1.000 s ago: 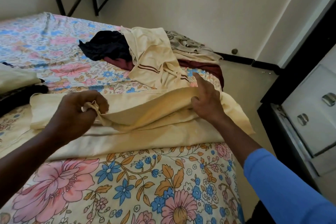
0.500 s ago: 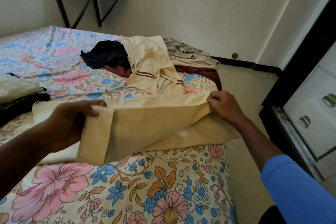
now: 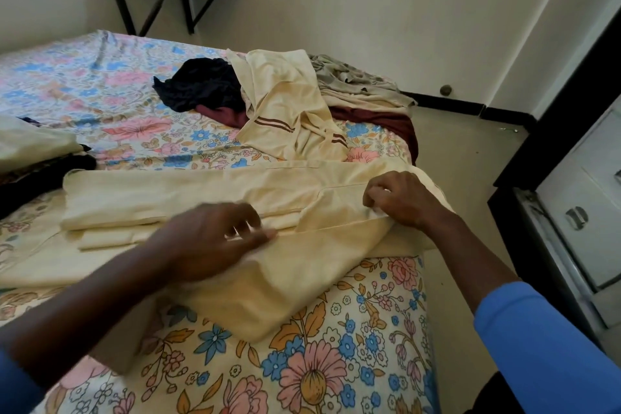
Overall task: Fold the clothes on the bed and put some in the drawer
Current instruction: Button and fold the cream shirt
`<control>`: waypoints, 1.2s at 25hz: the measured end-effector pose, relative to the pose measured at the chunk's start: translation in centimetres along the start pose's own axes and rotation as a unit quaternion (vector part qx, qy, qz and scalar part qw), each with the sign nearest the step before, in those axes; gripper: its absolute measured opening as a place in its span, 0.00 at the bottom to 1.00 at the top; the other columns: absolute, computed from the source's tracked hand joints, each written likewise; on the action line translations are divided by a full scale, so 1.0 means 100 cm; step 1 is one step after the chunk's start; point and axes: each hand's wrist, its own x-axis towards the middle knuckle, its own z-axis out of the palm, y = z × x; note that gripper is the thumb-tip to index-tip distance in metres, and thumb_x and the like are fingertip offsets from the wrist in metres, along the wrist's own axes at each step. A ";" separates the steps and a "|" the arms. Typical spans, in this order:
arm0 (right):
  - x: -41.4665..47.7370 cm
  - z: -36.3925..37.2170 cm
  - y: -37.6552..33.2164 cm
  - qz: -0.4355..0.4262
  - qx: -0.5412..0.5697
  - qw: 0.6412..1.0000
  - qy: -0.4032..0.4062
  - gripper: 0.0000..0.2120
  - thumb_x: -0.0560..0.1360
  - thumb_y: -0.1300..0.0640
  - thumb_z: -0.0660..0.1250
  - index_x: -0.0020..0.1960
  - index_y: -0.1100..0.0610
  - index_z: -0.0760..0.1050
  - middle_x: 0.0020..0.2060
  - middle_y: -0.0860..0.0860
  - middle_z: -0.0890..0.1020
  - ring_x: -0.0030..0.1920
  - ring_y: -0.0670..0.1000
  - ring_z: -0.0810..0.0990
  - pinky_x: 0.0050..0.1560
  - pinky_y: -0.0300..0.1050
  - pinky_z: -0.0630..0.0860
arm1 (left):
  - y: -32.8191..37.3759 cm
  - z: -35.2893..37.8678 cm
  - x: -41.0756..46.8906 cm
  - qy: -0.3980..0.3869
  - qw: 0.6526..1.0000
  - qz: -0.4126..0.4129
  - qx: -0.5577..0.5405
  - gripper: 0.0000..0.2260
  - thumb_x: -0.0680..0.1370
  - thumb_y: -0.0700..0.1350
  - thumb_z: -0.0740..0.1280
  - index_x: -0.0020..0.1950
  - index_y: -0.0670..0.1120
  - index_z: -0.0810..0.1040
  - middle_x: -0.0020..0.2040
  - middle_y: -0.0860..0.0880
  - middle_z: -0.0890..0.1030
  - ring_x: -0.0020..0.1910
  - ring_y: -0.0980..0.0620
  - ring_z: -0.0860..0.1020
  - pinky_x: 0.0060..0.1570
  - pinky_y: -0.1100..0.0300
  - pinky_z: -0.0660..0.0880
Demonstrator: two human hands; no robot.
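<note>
Folding step, mid-garment. Cream garment [image 3: 188,191] lies across the near end of the bed [image 3: 319,363], partly doubled. Right hand [image 3: 403,202] pinches its right fold. Left hand [image 3: 208,245] is at the middle crease, blurred; I cannot tell its grip. Next, I judge: smooth flat, fold again.

Clothes heap [image 3: 285,101] behind, folded stack [image 3: 37,151] left.

Left hand [image 3: 208,242] blurred; drawers [image 3: 584,212] cut off right.
</note>
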 end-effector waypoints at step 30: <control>0.045 0.045 0.030 0.099 -0.027 0.962 0.254 0.15 0.82 0.49 0.57 0.61 0.52 0.79 0.56 0.53 0.84 0.62 0.59 0.77 0.71 0.60 0.62 | 0.049 0.090 0.060 0.176 0.924 0.245 0.236 0.27 0.80 0.66 0.61 0.71 0.49 0.74 0.62 0.47 0.80 0.55 0.48 0.78 0.53 0.50 0.76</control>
